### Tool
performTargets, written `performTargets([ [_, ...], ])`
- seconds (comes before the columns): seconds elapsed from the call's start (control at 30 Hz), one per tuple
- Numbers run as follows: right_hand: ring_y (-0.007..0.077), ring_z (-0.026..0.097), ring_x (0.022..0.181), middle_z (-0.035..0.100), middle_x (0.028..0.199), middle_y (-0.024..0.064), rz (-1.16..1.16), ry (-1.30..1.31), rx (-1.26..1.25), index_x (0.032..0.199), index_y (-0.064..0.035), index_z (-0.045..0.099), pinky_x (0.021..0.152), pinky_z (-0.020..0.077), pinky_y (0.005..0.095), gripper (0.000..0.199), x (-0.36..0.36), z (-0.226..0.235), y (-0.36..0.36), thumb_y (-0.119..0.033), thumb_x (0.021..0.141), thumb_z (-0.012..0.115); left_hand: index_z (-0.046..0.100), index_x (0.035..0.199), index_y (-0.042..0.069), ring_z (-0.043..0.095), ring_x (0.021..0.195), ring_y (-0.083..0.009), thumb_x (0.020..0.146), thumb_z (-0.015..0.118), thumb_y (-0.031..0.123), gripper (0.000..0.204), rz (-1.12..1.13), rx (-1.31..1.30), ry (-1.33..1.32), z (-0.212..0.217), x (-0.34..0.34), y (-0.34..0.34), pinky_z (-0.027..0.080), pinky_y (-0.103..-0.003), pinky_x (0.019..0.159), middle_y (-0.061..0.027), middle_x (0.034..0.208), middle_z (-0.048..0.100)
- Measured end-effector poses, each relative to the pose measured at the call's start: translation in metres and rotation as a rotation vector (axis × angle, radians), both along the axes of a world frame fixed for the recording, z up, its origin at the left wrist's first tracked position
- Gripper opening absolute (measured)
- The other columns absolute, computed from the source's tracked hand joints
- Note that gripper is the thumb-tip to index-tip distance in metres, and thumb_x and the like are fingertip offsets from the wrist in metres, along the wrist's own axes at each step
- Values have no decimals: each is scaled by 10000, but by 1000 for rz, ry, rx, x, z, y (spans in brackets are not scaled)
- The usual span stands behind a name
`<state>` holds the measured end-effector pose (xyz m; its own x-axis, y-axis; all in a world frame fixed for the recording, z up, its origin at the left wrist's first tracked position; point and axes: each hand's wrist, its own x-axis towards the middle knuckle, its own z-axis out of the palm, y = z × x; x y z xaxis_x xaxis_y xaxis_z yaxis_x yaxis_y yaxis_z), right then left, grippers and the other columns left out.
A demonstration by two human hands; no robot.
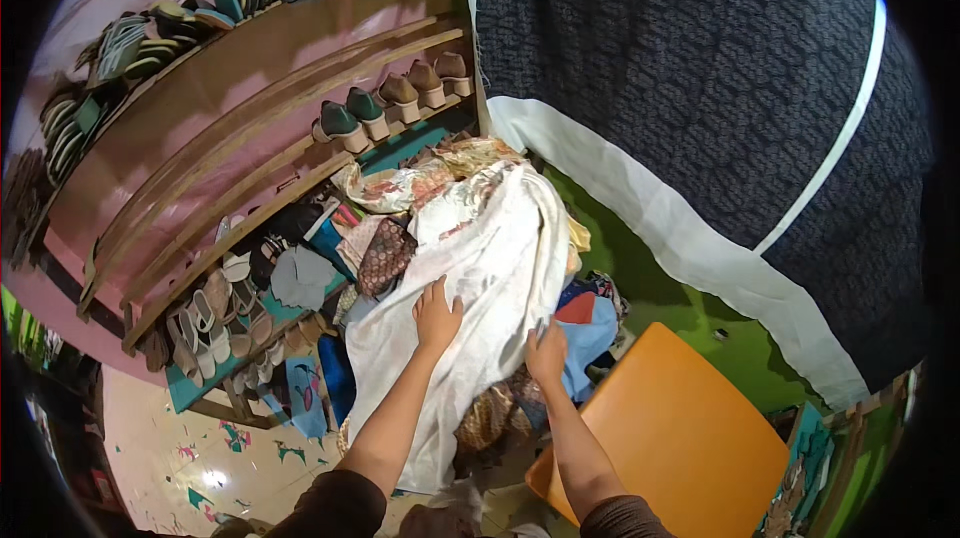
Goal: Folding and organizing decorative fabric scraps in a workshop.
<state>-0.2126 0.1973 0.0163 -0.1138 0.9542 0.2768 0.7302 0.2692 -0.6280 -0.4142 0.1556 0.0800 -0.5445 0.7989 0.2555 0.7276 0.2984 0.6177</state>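
**Both hands on white cloth, centre frame**

Left hand (437, 315): flat, fingers spread, palm pressed on the white cloth (500, 258); no grip. Right hand (547, 350): at the cloth's right edge, fingers curled down onto it; cannot tell if it pinches the fabric. White cloth drapes over a heap of patterned fabrics (420, 188), running from centre frame down to lower centre. Blue cloth (590, 323) just right of the right hand. Orange chair seat (680, 428) lower right, near the pile. Wooden shoe shelves (250, 148) fill the upper left, heeled shoes (395, 98) in a row, sandals (210, 323) lower left. Dark patterned curtain with white border (700, 88) upper right.
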Motion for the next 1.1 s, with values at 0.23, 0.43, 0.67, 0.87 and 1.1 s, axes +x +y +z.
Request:
performTargets([
  [0.23,377,374,1086,445,1112,260,-349,-197,-215,1232,72,333,956,249,439,781,-38,-26,33,-452,716,597,219,1341,65,206,1260,-305,702,625,371,817,-116,-153,181,-26,-57,33,81,-569,997,-125,1357,272],
  [0.43,371,411,1058,502,1084,211,-200,-272,-282,1013,61,545,901,311,446,449,-38,-18,33,-320,774,550,521,1097,59,396,1123,-243,724,610,306,456,-89,-317,211,-44,-78,48,88,-586,988,-81,1098,523],
  [0.67,299,531,808,565,876,198,-42,439,-328,991,57,532,746,404,371,286,-22,-8,-10,-183,869,433,565,858,24,539,785,-343,802,502,205,199,-95,22,132,-28,-61,-7,412,-411,731,-157,845,565],
  [0.87,107,476,802,553,907,43,21,733,-231,1126,8,477,725,398,254,337,4,-11,-65,-244,926,377,490,747,-18,513,701,-411,851,463,253,291,-81,69,-95,4,-16,-93,389,-458,597,-222,728,530],
  [1.1,151,492,783,576,867,99,76,700,-378,1010,34,516,732,399,292,313,56,67,-161,-230,917,375,452,718,-26,491,633,-407,858,461,286,342,-123,110,-121,40,36,-204,366,-447,561,-227,668,500],
])
